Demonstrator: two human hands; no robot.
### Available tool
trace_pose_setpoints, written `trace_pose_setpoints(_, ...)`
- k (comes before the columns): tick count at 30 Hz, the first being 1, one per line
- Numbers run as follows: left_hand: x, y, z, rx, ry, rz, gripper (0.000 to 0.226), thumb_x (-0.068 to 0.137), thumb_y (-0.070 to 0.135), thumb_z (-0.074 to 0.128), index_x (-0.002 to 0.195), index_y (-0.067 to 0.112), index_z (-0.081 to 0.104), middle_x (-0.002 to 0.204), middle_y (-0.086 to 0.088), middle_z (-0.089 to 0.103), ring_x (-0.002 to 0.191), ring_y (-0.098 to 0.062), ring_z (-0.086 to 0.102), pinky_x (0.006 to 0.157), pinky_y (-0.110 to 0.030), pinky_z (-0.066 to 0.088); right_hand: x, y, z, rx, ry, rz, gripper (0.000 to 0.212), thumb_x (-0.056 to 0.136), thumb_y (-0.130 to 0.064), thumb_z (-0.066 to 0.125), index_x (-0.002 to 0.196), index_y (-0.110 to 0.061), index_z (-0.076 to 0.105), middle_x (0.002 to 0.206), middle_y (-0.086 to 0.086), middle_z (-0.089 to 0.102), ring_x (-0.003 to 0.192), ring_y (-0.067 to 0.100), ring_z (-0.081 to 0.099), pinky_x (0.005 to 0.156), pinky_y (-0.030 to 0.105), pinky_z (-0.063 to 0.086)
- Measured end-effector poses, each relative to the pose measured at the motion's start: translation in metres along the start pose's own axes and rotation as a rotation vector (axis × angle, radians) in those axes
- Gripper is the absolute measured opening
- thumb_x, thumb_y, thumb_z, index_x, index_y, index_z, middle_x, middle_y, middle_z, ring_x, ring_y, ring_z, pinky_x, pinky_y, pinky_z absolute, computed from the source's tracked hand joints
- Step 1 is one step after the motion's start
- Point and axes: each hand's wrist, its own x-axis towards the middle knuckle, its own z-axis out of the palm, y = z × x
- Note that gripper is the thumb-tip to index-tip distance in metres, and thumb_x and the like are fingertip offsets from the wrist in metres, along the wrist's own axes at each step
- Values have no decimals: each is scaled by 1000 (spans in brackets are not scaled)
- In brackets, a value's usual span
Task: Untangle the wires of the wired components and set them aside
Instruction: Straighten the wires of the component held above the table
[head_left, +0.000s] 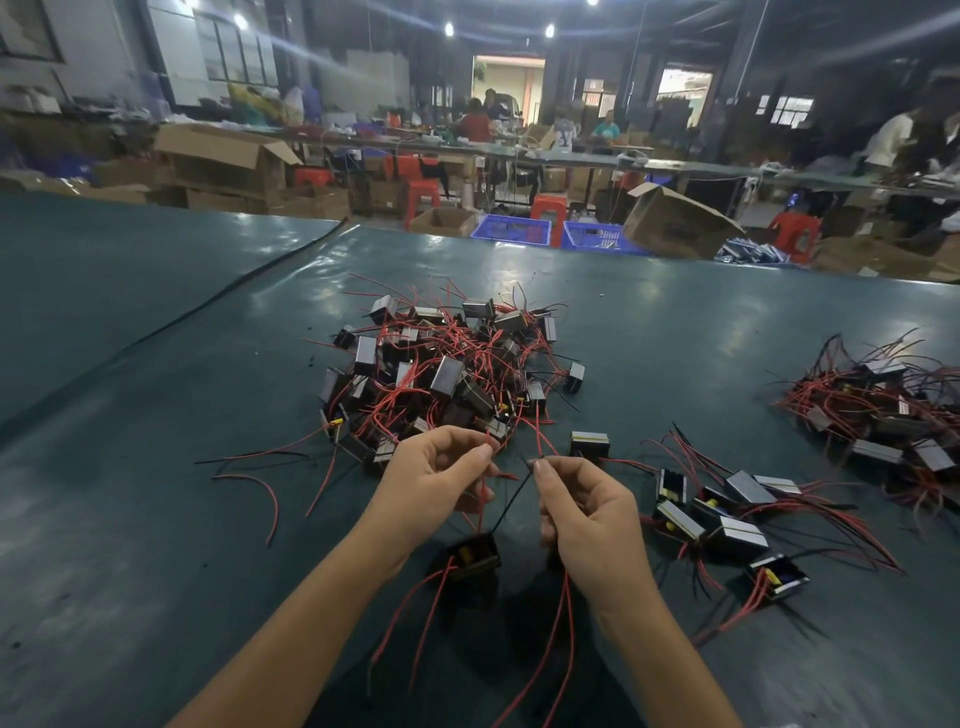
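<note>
A tangled pile of small black block components with red and black wires (441, 369) lies in the middle of the green table. My left hand (434, 480) pinches a red wire, and a black component (474, 557) hangs below it on its wires, just above the table. My right hand (587, 512) pinches the end of a black wire that runs down to that same component; red wires trail down from under this hand. A group of separated components (722, 512) lies to the right of my hands.
Another heap of wired components (883, 405) sits at the far right. A single component (589, 444) lies just beyond my right hand. A black seam (208, 306) crosses the green table mat (156, 467) at left. Boxes, blue crates, red stools and people stand beyond the table.
</note>
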Motion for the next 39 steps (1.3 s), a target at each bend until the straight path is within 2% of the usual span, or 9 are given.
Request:
trace_pose_setpoints(6,-3,-3,3,182,31,190,31,93,-1,55,106,26,53,82,-1,71,59,-13,65,53,-18,49,-1,0,0,119,24,55,8,93,-9,61,96,-13,67,74,-2,70,54,9,57,52,22,50)
trace_pose_setpoints(11,-6,-5,5,422,-2,273,27,93,9,56,84,31,70,67,17,64,58,-4,58,58,-23,52,-3,1,3,107,46,60,12,91,-8,63,96,-17,70,70,-2,69,57,6,58,56,21,52)
trace_pose_setpoints(15,-9,-4,7,463,-71,357,18,86,21,69,85,40,69,80,17,67,66,-10,63,61,-23,52,-3,2,3,64,69,30,8,90,-13,66,89,-20,71,73,-2,72,63,7,62,60,20,53)
trace_pose_setpoints(19,-9,-6,7,442,-151,356,24,88,15,69,86,38,69,76,16,70,64,-6,64,60,-17,50,-3,3,0,88,88,34,6,89,-14,67,86,-17,71,76,-2,72,70,9,66,66,22,57)
trace_pose_setpoints(22,-6,-10,8,413,-44,304,14,89,17,68,83,30,70,69,10,68,60,-7,61,58,-21,49,-4,7,4,196,83,109,10,89,-8,65,90,-16,72,78,-3,74,73,7,67,67,21,56)
trace_pose_setpoints(27,-1,-11,5,273,38,194,14,90,14,66,92,27,70,69,6,70,59,-7,64,57,-21,50,-10,15,20,224,25,184,19,93,-5,61,101,-17,73,95,5,76,94,23,72,85,38,57)
trace_pose_setpoints(33,-3,-8,7,180,71,188,5,88,17,69,91,21,70,67,0,72,50,-10,64,47,-15,46,-10,13,20,188,111,63,18,91,-6,65,94,-21,73,94,-1,76,93,15,71,83,27,56)
trace_pose_setpoints(37,-4,-6,7,168,22,177,12,90,16,67,84,23,75,58,1,68,49,-7,60,48,-16,46,-12,10,20,201,92,53,12,88,-7,68,95,-15,72,93,4,75,92,22,71,85,37,56)
trace_pose_setpoints(39,-5,-5,8,143,24,173,15,90,17,67,82,25,76,59,3,68,50,-6,59,50,-15,45,-12,11,19,197,93,45,10,86,-8,70,94,-14,72,90,3,75,88,19,71,82,33,57)
